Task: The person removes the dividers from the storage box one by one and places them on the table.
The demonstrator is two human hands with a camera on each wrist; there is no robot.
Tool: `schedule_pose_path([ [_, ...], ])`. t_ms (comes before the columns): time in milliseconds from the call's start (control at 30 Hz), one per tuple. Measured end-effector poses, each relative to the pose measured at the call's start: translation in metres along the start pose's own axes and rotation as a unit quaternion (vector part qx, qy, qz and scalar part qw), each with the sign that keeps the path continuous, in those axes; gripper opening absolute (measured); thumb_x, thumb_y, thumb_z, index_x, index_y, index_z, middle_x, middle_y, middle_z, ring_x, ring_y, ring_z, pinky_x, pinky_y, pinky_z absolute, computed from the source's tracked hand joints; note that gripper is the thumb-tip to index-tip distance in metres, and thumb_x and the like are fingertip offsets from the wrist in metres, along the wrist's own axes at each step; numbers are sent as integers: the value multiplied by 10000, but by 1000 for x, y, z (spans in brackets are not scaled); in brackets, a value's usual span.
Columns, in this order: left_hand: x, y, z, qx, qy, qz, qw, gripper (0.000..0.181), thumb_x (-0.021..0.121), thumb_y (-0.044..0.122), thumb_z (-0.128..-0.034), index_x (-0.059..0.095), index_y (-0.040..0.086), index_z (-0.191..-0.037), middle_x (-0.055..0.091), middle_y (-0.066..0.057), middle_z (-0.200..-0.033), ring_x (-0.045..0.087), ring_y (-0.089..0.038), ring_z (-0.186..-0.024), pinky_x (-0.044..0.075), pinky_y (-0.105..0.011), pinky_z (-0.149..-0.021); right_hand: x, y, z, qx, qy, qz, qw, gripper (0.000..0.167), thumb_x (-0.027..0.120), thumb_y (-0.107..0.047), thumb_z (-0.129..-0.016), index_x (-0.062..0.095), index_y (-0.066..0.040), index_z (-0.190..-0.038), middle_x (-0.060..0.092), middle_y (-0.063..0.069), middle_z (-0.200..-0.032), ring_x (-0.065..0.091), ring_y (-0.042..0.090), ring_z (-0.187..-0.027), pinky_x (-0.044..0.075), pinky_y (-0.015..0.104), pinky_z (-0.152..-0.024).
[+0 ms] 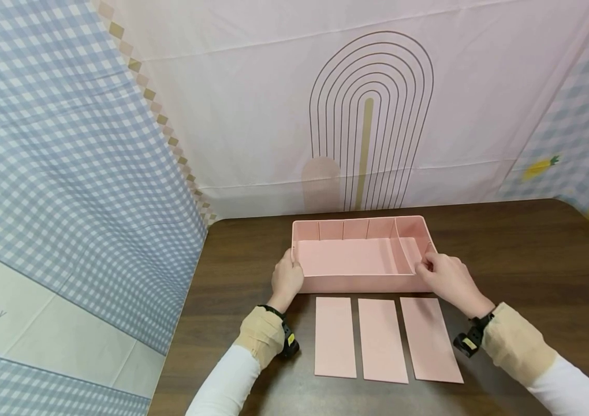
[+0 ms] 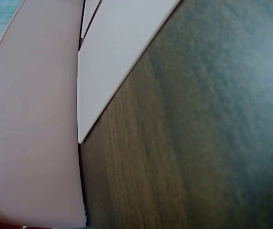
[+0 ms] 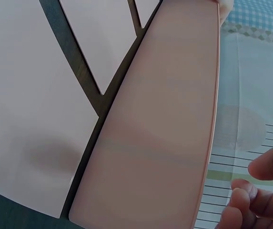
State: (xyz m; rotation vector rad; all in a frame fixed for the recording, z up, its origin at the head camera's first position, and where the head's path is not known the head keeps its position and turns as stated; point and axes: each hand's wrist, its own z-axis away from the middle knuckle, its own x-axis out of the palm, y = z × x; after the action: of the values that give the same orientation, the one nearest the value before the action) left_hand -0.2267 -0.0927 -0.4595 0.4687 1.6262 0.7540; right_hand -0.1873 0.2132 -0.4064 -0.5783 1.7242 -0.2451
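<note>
A pale pink drawer organizer box (image 1: 357, 283) sits on the table, its long front wall toward me. Inside it, a divider (image 1: 401, 249) stands crosswise near the right end. My left hand (image 1: 287, 277) grips the box's left end by the front corner; its fingers are out of sight in the left wrist view. At the right front corner my right hand (image 1: 450, 278) hovers with loosely bent fingers. In the right wrist view its thumb and fingers (image 3: 269, 162) are apart, with nothing between them. Three flat pink panels (image 1: 335, 338) lie side by side before the box.
The dark wooden table (image 1: 533, 260) extends on both sides of the box. Behind it hangs a pale cloth (image 1: 242, 115) with an arch pattern. Blue checked cloth (image 1: 76, 144) hangs at the left, and more checked cloth with yellow prints (image 1: 585, 144) at the right.
</note>
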Motion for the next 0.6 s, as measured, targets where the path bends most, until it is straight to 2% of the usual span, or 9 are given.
schedule_pose_path([
  [600,-1,2,2,5,-16,4,10000,390,368,147,-896,460,73,-1268,569,-148,-1180,556,-331,-1032,436,-471,-813,3,-3,-4,118,2,-55,9999,300,449,-109,-801,364,-112,-514,297,-38,-477,305,113,-420,221,229,-438],
])
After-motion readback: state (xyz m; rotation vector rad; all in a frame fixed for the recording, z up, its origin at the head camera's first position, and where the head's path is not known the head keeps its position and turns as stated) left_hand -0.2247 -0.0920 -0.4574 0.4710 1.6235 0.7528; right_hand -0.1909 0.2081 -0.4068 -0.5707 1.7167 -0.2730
